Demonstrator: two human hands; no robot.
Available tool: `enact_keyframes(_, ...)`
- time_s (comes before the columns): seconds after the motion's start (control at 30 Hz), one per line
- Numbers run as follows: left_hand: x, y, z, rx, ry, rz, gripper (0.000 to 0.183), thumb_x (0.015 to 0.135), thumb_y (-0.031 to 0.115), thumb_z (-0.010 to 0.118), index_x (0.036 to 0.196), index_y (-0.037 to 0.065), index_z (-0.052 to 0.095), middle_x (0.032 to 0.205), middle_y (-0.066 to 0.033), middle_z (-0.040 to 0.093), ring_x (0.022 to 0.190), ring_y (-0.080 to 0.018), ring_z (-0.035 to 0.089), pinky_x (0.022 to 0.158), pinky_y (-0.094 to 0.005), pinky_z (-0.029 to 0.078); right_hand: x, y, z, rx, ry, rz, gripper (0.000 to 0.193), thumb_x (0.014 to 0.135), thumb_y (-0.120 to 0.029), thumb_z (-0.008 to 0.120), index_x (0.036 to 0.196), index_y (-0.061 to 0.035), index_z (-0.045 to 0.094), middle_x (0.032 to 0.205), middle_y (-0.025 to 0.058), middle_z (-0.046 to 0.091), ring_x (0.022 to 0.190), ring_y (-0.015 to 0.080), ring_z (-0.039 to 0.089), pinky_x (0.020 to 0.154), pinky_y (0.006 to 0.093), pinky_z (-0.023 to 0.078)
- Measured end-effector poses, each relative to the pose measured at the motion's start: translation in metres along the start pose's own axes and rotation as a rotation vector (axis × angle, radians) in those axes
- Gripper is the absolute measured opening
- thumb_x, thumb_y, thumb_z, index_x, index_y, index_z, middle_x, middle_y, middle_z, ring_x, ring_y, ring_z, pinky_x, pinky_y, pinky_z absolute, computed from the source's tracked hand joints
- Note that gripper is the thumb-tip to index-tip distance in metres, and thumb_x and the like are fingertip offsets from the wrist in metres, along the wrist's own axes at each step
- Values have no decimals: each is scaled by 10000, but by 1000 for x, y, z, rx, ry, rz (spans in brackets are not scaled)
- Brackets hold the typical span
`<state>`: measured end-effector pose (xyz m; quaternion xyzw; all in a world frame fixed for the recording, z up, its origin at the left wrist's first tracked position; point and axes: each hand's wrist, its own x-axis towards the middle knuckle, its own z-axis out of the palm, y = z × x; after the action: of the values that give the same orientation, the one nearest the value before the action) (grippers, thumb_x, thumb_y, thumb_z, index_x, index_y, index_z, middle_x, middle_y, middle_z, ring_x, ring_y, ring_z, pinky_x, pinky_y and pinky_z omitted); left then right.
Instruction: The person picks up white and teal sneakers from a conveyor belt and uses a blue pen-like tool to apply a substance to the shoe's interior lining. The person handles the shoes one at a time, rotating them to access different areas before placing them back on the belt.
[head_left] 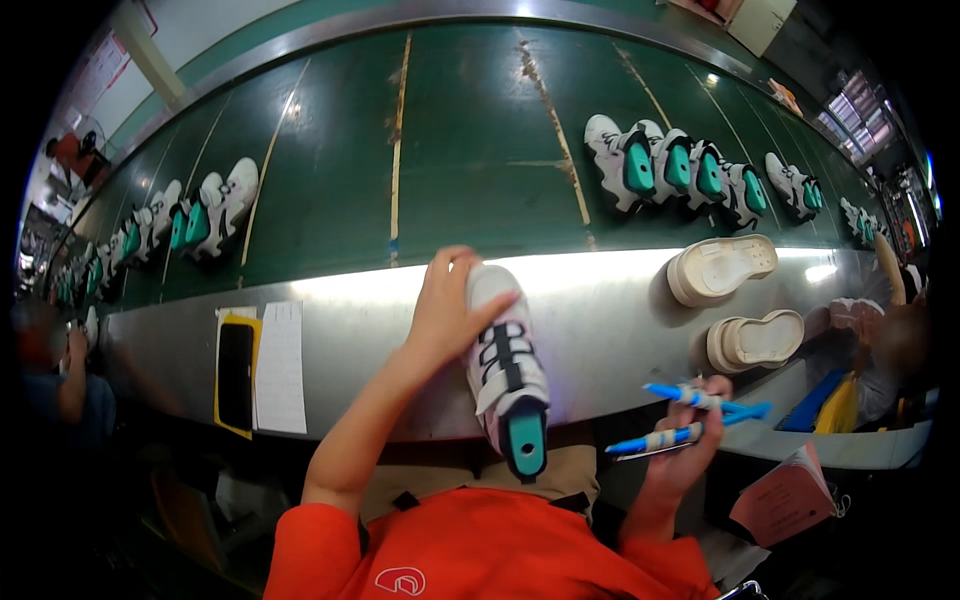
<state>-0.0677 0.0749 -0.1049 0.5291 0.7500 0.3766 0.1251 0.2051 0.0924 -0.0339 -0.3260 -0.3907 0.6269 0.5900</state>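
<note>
White shoe (508, 372) in left hand (447, 308) between phone (235, 377) and cream soles (727, 268)

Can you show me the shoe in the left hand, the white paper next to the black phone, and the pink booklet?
Held shoe (508, 362): head view, on its straps.
White paper (283, 370): head view, on its middle.
Pink booklet (784, 502): head view, on its cover.

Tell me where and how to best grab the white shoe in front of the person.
Probably at the rounded toe of the white shoe, from the person's left, as the left hand does. The toe points away from the person, its smooth top gives the thumb a place, and the teal heel piece stays uncovered.
</note>
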Motion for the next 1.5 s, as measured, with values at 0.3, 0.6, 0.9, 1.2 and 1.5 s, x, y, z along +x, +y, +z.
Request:
enact_keyframes(0.3, -126, 29, -1, 355, 226, 1258, 493, 813, 418, 509, 1251, 246, 363, 1333, -76, 338, 1208, -208, 352, 994, -430, 245, 2, 20, -28, 9, -66, 200, 180, 888, -273, 404, 851, -97, 388, 712, 5, 418, 465, 23, 383, 372, 145, 279)
enact_keyframes(0.6, -117, 44, -6, -144, 7, 993, 431, 744, 154, 614, 1142, 240, 472, 1232, -100, 462, 1088, -248, 473, 971, -451, 288, -5, 5, -25, -48, -130, 103, 234, 856, -302, 423, 838, -70, 400, 635, 28, 405, 470, 59, 382, 465, 188, 322)
enact_keyframes(0.9, -71, 118, -69, -494, -113, 431, 792, 486, 162, 795, 1178, 101, 413, 1207, -155, 431, 1155, -350, 410, 988, -532, 242, -19, -41, 24, -121, -309, -258, 400, 810, -415, 576, 703, -47, 461, 482, 35, 432, 357, 96, 346, 361, 210, 272)
enact_keyframes(1.2, -74, 116, -70, -508, -111, 427, 778, 503, 182, 809, 1177, 95, 430, 1202, -164, 436, 1153, -356, 413, 988, -529, 243, -7, -42, 30, -137, -780, -353, 393, 855, -368, 521, 688, -12, 525, 438, 32, 442, 309, 136, 385, 304, 247, 291)
enact_keyframes(1.5, -72, 116, -68, -533, -94, 425, 772, 510, 198, 807, 1177, 79, 438, 1203, -167, 435, 1143, -360, 422, 979, -525, 259, -3, -40, 35, -160, -826, -436, 333, 861, -334, 507, 727, -29, 515, 459, 27, 462, 320, 137, 418, 302, 246, 315)
